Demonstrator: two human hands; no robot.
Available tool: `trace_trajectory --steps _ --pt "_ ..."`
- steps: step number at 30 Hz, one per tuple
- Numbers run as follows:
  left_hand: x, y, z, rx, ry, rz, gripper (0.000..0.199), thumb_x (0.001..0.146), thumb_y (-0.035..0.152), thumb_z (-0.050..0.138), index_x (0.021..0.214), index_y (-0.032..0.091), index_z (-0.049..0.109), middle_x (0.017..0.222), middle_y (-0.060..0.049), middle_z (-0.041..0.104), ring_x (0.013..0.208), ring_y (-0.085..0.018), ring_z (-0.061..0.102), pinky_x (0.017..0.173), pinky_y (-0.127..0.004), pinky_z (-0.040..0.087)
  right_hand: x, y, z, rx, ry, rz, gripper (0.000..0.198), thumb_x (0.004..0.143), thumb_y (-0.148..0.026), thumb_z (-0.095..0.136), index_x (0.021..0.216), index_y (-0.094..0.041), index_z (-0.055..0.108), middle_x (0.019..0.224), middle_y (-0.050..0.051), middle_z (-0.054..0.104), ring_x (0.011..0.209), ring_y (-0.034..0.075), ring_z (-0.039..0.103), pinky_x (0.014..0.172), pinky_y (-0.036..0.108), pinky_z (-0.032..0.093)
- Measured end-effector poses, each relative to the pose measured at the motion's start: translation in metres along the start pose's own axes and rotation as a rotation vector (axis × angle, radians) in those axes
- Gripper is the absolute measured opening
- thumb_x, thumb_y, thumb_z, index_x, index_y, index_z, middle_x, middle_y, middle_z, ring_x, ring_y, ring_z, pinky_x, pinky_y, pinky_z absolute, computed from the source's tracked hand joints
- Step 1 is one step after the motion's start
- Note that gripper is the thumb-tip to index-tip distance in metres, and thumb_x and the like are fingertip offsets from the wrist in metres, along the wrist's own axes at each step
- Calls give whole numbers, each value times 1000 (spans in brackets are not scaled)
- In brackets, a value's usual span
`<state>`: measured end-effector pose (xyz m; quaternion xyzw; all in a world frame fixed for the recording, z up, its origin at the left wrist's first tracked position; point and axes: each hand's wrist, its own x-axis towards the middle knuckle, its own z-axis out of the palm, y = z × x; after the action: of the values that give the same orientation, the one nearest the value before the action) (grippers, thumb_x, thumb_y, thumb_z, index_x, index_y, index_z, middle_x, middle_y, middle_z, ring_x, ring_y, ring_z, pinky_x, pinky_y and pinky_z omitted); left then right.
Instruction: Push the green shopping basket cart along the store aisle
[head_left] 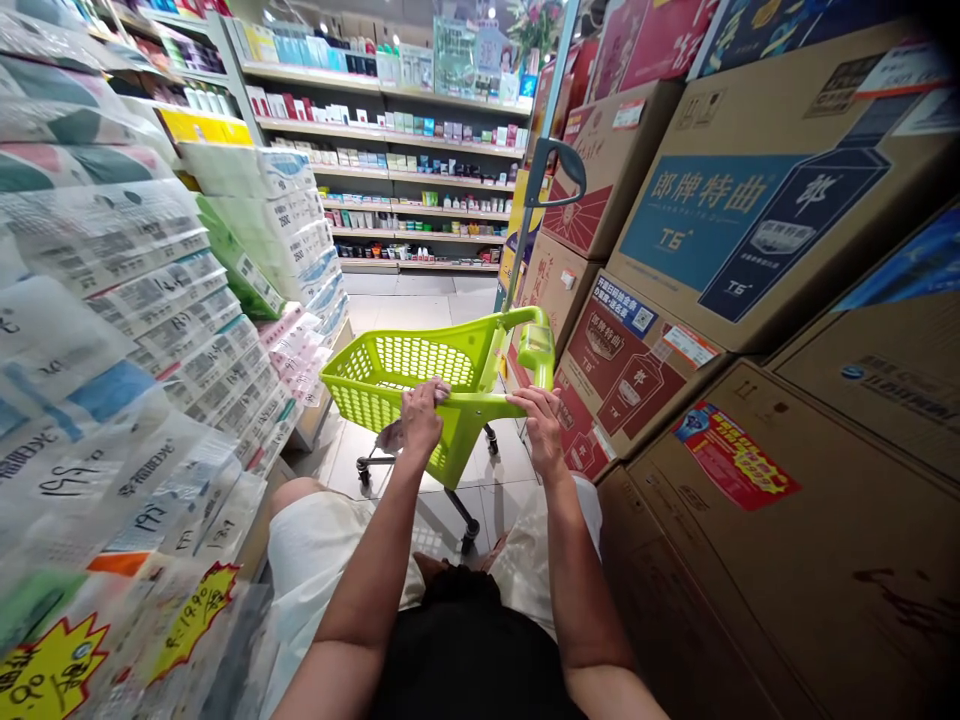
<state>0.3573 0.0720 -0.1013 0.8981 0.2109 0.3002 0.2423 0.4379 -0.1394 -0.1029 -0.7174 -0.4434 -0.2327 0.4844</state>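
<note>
Lime-green plastic forms one shopping cart (459, 440), its basket (358, 400) pierced with many holes, three black wheels (492, 440) showing. It stands on tiled floor (412, 312), between wrapped packs (184, 290) and cardboard boxes (667, 220). Left hand (422, 420) curls its fingers over near rim (463, 401); right hand (543, 430) has fingers grasping the handle (495, 407).

1. This is a shop: a lime-green perforated plastic shopping cart (457, 440) stands in a pale-tiled aisle (382, 310).
2. Long dark-backed shelves (315, 77) display rows of small coloured boxes (292, 105).
3. Yellow starburst price signs (191, 622) mark white plastic-wrapped packs (172, 300).
4. Stacked brown cardboard cartons (667, 275) bear white-and-orange price labels (690, 345).
</note>
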Motion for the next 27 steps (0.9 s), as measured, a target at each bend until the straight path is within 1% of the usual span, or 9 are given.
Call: trace_trajectory --steps 2,6,11,14,16,18,20,24,27 --pt "3 -3 4 0 0 12 71 66 -10 41 125 19 67 126 -10 68 110 -30 54 102 -46 44 2 5 -1 -8 -10 -1 68 105 -62 14 121 -28 71 124 6 68 133 27 50 127 53 18" --pt "5 -12 10 -35 -7 131 73 67 -9 40 128 22 65 131 -6 67 114 -28 54 103 -43 45 7 17 -6 8 -4 5 64 106 -58 17 120 -28 72 125 6 69 132 26 52 126 53 22" --pt "13 -36 10 87 73 -48 69 69 -6 44 130 21 64 125 -12 68 112 -32 56 102 -48 46 20 27 -15 -21 -33 -27 54 109 -42 23 116 -27 74 122 6 72 128 24 56 126 51 27" --pt "13 -33 21 99 68 -64 67 70 -5 44 130 18 63 129 -14 66 115 -33 56 103 -48 45 32 19 -2 -215 -54 -28 44 108 -40 32 113 -27 73 117 6 73 122 24 59 128 52 22" --pt "9 -28 30 72 60 4 68 70 -6 43 131 17 62 132 -14 65 119 -32 55 105 -46 44 38 10 14 -379 -118 -55 34 106 -41 43 112 -26 73 116 7 74 119 26 60 129 54 17" --pt "6 -29 32 47 52 84 69 71 -6 41 133 19 61 135 -12 64 121 -30 55 107 -45 43 41 4 30 -479 -152 -57 30 104 -39 48 112 -25 72 113 8 74 115 27 60 128 55 17" --pt "4 -38 29 54 50 67 71 71 -6 41 133 21 61 132 -12 65 118 -30 56 105 -45 44 40 3 41 -508 -132 -36 29 103 -38 49 115 -24 72 113 9 74 113 27 60 127 54 17" --pt "0 -55 22 104 126 -121 69 69 -5 44 132 17 62 127 -16 66 114 -33 56 103 -49 45 36 16 40 -459 -125 -25 28 103 -39 49 115 -25 71 113 7 74 117 26 59 128 51 12" --pt "-8 -46 30 57 136 -73 71 66 -6 44 130 19 63 131 -14 64 121 -33 54 106 -48 44 36 25 34 -427 -141 -2 29 104 -42 47 111 -26 71 111 6 74 116 26 59 129 54 5"
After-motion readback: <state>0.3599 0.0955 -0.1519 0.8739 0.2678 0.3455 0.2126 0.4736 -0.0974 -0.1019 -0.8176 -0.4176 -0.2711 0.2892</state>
